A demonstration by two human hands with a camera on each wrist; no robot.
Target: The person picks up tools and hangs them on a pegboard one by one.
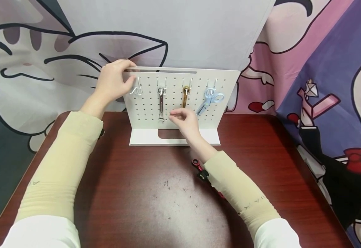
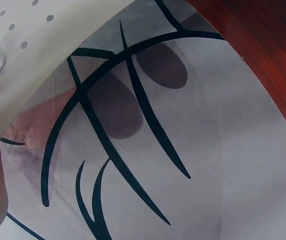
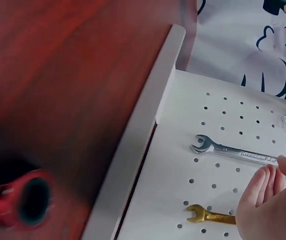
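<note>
My left hand (image 1: 113, 78) grips the upper left corner of a white pegboard (image 1: 145, 103), thumb in front and fingers over the top edge. Only a bit of that hand shows in the left wrist view. A silver wrench (image 1: 161, 103) hangs from a hook, its open end downward. Just right of it is my right hand (image 1: 186, 122), thumb and fingers loosely bent with a gap between them. In the right wrist view the fingertips overlap the handle of this silver wrench (image 3: 233, 151). A gold wrench (image 1: 184, 98) hangs above the right hand, which hides its lower end.
Light blue scissors (image 1: 209, 98) hang at the board's right. A clear hook (image 1: 137, 90) without a tool is near the left hand. On the brown table (image 1: 143, 193) lies a red ring-ended tool (image 1: 196, 163), partly under the right sleeve. Printed cloth (image 1: 199, 34) hangs behind.
</note>
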